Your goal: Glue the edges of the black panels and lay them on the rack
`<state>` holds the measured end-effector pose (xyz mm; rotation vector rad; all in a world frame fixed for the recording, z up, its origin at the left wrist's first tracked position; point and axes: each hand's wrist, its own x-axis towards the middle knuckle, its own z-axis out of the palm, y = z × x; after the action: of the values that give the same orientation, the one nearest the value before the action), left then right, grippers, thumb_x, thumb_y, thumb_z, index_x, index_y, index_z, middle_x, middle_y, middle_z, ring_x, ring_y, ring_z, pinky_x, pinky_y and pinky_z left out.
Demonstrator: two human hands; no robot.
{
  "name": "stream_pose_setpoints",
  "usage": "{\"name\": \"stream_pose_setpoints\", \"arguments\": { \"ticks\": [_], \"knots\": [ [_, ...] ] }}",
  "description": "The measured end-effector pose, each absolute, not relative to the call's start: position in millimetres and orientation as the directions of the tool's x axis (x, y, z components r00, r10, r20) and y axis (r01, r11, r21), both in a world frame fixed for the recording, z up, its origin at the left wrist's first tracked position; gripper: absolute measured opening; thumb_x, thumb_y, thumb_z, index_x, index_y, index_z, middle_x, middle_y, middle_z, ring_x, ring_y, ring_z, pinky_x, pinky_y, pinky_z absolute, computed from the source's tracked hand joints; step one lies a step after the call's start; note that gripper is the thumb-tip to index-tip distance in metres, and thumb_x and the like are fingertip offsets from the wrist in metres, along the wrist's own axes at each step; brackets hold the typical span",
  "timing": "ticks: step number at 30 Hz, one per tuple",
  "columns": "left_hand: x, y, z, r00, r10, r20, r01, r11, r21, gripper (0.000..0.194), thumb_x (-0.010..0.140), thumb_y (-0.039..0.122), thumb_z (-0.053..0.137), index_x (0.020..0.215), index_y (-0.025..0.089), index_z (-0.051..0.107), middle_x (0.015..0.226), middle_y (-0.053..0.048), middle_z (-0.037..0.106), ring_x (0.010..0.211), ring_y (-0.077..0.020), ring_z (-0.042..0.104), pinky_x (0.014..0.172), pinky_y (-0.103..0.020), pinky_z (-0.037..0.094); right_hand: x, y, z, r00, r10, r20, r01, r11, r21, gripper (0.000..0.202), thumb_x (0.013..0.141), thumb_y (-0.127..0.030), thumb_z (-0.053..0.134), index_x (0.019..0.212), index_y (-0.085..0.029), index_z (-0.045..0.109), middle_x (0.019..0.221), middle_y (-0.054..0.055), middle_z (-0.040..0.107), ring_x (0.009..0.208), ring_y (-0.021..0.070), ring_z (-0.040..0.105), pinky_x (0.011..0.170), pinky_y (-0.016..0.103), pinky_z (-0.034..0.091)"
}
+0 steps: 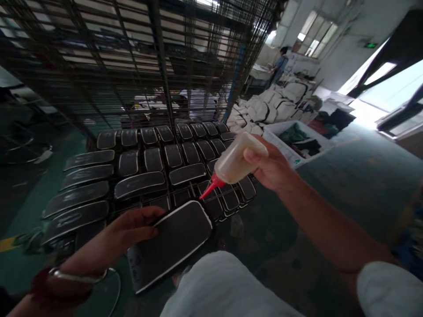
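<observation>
My left hand (135, 226) grips the left edge of a dark rounded panel (178, 244), thumb on its face and fingers behind. A white line of glue runs along the panel's top, right and lower edges. In my right hand (264, 163) is a squeeze bottle (238, 156), tilted down to the left. Its red nozzle (210, 187) points at the panel's upper edge, with the tip at or just above the white line. What fills the cloudy bottle cannot be made out clearly.
Rows of similar dark panels (153, 159) with pale outlines lie on a low rack ahead. Behind them stands a tall wire rack (161, 57). White bundles (274, 103) and a white bin (317, 152) of dark cloth are at right. A person (280, 66) stands far back.
</observation>
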<state>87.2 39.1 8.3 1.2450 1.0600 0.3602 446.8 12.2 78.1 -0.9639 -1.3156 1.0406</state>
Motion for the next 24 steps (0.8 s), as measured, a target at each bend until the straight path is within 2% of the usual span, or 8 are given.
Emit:
{"name": "stream_pose_setpoints", "arguments": {
  "ticks": [8, 17, 24],
  "knots": [
    [103.9, 41.2, 8.8, 0.568, 0.691, -0.448, 0.279, 0.351, 0.894, 0.023, 0.071, 0.033, 0.088, 0.093, 0.033, 0.092, 0.092, -0.002, 0.090, 0.083, -0.0269, 0.083, 0.077, -0.034, 0.067, 457.0, 9.9, 66.9, -0.003, 0.958, 0.286, -0.036, 0.285, -0.958, 0.050, 0.084, -0.060, 0.095, 0.113, -0.026, 0.071, 0.094, 0.003, 0.068, 0.078, 0.0219, 0.065, 0.054, 0.031, 0.057],
    [106.9, 45.1, 7.0, 0.592, 0.680, -0.433, 0.266, 0.341, 0.901, 0.024, 0.069, 0.031, 0.088, 0.092, 0.034, 0.092, 0.090, 0.001, 0.090, 0.079, -0.0241, 0.082, 0.072, -0.029, 0.064, 461.2, 9.1, 59.7, 0.009, 0.961, 0.276, -0.040, 0.276, -0.960, 0.050, 0.085, -0.059, 0.094, 0.116, -0.027, 0.070, 0.097, 0.004, 0.068, 0.080, 0.0227, 0.065, 0.056, 0.032, 0.057],
    [106.3, 48.6, 6.8, 0.558, 0.719, -0.414, 0.281, 0.306, 0.910, 0.023, 0.067, 0.033, 0.087, 0.089, 0.032, 0.092, 0.086, -0.002, 0.089, 0.077, -0.0254, 0.080, 0.068, -0.030, 0.065, 464.4, 8.4, 59.4, 0.005, 0.959, 0.283, -0.035, 0.283, -0.958, 0.056, 0.079, -0.059, 0.099, 0.116, -0.027, 0.072, 0.099, 0.003, 0.071, 0.091, 0.0241, 0.068, 0.080, 0.038, 0.061]
  ]
}}
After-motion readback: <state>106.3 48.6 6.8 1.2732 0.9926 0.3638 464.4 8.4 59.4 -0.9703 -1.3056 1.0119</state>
